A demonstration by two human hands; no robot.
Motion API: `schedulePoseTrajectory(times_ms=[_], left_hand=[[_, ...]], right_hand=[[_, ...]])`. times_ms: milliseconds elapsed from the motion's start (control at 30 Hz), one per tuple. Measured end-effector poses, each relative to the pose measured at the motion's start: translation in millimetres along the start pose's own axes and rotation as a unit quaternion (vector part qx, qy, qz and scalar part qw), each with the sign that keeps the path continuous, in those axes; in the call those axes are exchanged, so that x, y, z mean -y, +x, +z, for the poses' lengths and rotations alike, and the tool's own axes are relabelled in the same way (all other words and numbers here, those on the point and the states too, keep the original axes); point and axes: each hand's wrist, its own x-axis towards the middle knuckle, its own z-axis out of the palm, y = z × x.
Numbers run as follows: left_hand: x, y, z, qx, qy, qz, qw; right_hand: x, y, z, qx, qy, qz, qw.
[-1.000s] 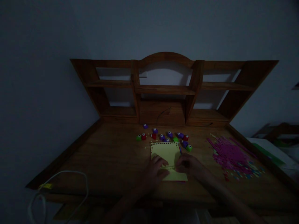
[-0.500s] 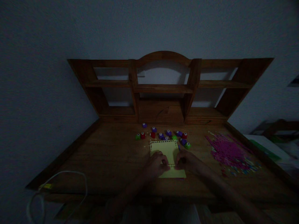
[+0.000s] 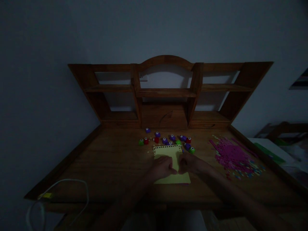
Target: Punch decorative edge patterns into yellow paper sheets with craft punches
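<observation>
Head view suggests unfinished work: yellow paper (image 3: 167, 152) lies on the worktop (image 3: 113, 157), dark spots (image 3: 166, 146) lining its top edge, its lower part plain, while left hand (image 3: 164, 167) and right hand (image 3: 190, 162) curl their fingers over it, whether gripping something too dim to tell.

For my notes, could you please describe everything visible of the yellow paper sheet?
The pale yellow, rectangular, paper-like sheet lies flat on the brown wooden desk, dark dots lining its far edge and upper left side. A pink strip shows at its near edge. The left hand and right hand partly cover it; contact is unclear.
</observation>
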Motion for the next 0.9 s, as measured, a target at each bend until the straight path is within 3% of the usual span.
schedulePoseTrajectory(times_ms=[200, 367, 433, 500, 567, 600, 700, 800, 900], left_hand=[[-10.6, 14.4, -13.7, 0.078, 0.066, -0.015, 0.995], [-7.6, 17.8, -21.5, 0.113, 0.091, 0.021, 0.989], [2.6, 18.7, -19.2, 0.091, 0.062, 0.055, 0.992], [13.7, 20.9, -15.3, 0.109, 0.038, 0.074, 0.991], [22.0, 23.7, -11.5, 0.120, 0.020, 0.085, 0.989], [24.7, 24.8, -9.8, 0.121, 0.014, 0.090, 0.988], [28.5, 26.3, -6.2, 0.098, 0.014, 0.112, 0.989], [30.0, 25.8, -4.4, 0.070, 0.032, 0.136, 0.988], [30.9, 25.5, -4.8, 0.082, 0.045, 0.128, 0.987]], right_hand=[[20.4, 11.3, -24.4, 0.081, -0.140, 0.028, 0.986], [21.7, 19.8, -38.6, 0.137, -0.190, -0.009, 0.972], [21.2, 11.3, -37.1, 0.118, -0.160, -0.056, 0.978], [25.1, -6.1, -30.4, 0.010, -0.149, -0.143, 0.978], [33.1, -28.9, -20.2, -0.108, -0.172, -0.242, 0.949], [37.5, -40.5, -14.8, -0.115, -0.192, -0.289, 0.931], [45.4, -68.4, -1.1, -0.037, -0.241, -0.383, 0.891], [41.9, -80.3, 5.3, -0.011, -0.292, -0.393, 0.872], [33.1, -80.7, 7.0, -0.016, -0.313, -0.390, 0.866]])
